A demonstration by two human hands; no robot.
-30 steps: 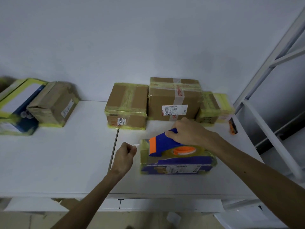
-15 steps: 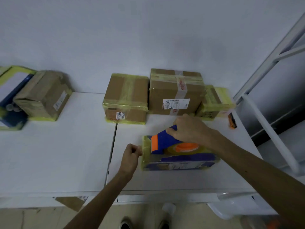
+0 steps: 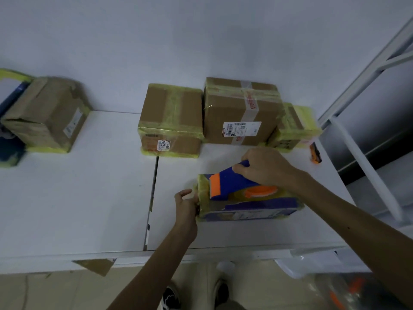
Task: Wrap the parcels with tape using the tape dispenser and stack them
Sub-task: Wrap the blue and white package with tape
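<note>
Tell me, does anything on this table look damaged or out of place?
The brown box at the far left looks crumpled and misshapen. A cardboard scrap also sticks out below the front edge of the table.

It is dim in here, and everything carries a cool, bluish-grey cast. The light is soft and flat; I can't tell where it comes from. The wall (image 3: 201,30) shows no hot spots. Shadows on the bench (image 3: 67,198) are weak, just thin dark lines under the boxes. Tape on the tall parcel (image 3: 225,113) gives a small sheen near its left edge. The left parcel (image 3: 44,115), by the frame's left edge, is smeared with blur. The floor (image 3: 55,291) and shoes (image 3: 172,298) along the bottom look soft and grainy. The wide lens bows the bench's front edge and leans the white frame (image 3: 366,70) at right.
</note>
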